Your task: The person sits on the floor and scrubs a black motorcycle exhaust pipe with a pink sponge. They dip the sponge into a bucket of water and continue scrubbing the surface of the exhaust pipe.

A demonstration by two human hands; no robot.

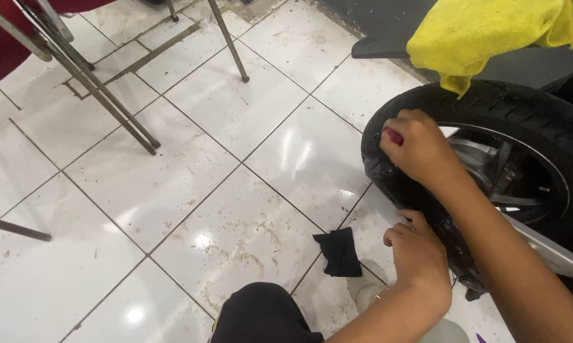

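A black motorcycle tyre on a dark spoked wheel stands at the right. My right hand is pressed to the tyre's upper left tread, closed around a small red-handled tool whose tip is hidden against the rubber. My left hand sits lower, fingers curled on the tyre's bottom left edge, thumb pointing up. A yellow cloth is draped over the dark bodywork above the wheel.
A black rag lies on the stained white tile floor just left of my left hand. My black-clad knee is at the bottom centre. Metal chair legs stand at the upper left. A pale round object sits under my left wrist.
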